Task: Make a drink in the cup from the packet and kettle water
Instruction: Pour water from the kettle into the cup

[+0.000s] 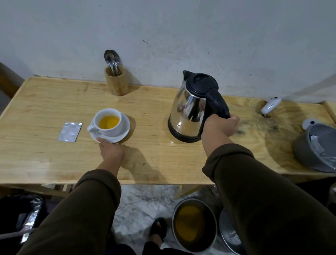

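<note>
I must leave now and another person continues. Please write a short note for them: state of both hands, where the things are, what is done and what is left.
Left hand: fingertips on the near rim of the saucer, steadying it.
Right hand: closed around the handle of the kettle, which stands upright on the table.
Cup sits on the saucer and holds yellow liquid. The silver packet lies flat to the left of the saucer.
Spoons stand in the wooden holder at the wall, untouched.
Done: it seems powder and water are in.
Left: probably release the kettle and stir.

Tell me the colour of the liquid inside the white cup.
Yellow-orange; the liquid in the cup shows best in the head view.
</note>
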{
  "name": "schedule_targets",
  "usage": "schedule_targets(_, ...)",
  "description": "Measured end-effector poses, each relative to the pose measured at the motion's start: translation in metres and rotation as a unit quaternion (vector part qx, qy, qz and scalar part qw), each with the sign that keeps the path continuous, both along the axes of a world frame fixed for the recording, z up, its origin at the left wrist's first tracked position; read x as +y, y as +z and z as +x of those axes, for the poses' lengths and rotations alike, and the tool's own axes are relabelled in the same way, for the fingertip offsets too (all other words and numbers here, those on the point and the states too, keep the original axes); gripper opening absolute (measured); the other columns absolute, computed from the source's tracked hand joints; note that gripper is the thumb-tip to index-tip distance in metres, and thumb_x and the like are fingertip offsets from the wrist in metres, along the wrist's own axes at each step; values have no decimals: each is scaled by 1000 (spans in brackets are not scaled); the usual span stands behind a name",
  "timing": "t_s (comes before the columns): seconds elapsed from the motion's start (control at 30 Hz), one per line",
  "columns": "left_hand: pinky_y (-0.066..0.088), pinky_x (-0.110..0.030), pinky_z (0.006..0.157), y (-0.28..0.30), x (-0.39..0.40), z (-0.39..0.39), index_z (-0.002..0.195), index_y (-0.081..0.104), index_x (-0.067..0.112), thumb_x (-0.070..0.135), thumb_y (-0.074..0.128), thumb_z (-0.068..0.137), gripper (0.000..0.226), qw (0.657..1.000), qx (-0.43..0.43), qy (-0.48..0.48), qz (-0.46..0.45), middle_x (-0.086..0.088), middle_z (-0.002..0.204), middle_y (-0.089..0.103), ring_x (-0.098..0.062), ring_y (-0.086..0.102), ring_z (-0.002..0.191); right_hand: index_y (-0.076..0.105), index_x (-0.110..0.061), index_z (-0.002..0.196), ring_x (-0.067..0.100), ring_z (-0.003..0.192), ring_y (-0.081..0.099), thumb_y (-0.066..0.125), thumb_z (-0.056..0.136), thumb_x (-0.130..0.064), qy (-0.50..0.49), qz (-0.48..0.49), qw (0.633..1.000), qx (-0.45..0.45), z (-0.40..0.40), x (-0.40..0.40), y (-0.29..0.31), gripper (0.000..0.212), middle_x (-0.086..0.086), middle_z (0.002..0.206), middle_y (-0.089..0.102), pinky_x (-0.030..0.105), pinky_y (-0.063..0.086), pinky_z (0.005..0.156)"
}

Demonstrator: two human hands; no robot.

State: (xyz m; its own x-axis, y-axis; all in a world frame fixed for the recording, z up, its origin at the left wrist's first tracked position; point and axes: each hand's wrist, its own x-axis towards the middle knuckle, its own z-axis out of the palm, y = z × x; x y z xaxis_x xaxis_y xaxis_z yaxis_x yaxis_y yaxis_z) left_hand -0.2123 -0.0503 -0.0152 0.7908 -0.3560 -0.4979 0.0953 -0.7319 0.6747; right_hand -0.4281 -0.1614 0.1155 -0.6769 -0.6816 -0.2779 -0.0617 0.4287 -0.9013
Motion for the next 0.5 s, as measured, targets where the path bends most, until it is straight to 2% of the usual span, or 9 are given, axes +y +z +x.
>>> schedule_targets(0.17, 31, -47, 114, 4, 10, 8, 152, -2, 17, 22, 48, 93, 78, 998, 7, -56, 11, -16, 151, 31, -37, 33, 138, 31, -13, 142, 32, 133, 44, 61, 83, -5, -22, 37, 997, -65, 7, 5, 3, 67, 10, 148, 38, 40, 45, 106)
schedule_targets(0.27, 33, -46, 112, 8, 17, 14, 152, -2, 16, 22, 45, 95, 74, 993, 2, -112, 28, -18, 149, 35, -38, 35, 136, 24, -15, 147, 31, 136, 41, 58, 86, -5, -28, 47, 995, -80, 12, 13, 8, 71, 9, 153, 33, 39, 40, 108)
schedule_targets(0.33, 34, -47, 111, 12, 23, 20, 151, 7, 16, 24, 43, 96, 66, 987, 2, -156, 37, -19, 146, 40, -39, 39, 133, 24, -14, 147, 31, 137, 39, 56, 85, -5, -34, 53, 995, -78, 18, 20, 10, 70, 8, 153, 33, 42, 39, 111)
schedule_targets(0.4, 35, -46, 111, 16, 28, 29, 149, 14, 16, 26, 41, 97, 59, 980, 5, -193, 45, -19, 144, 42, -39, 41, 131, 25, -15, 147, 32, 134, 44, 56, 85, -5, -37, 54, 995, -78, 25, 30, 12, 70, 9, 151, 36, 43, 43, 107)
schedule_targets(0.5, 35, -43, 109, 20, 34, 46, 151, 12, 17, 24, 39, 98, 60, 963, -6, -261, 60, -19, 145, 43, -39, 42, 131, 22, -18, 149, 30, 128, 51, 57, 87, -8, -21, 51, 996, -73, 39, 51, 10, 72, 9, 150, 39, 40, 47, 102)
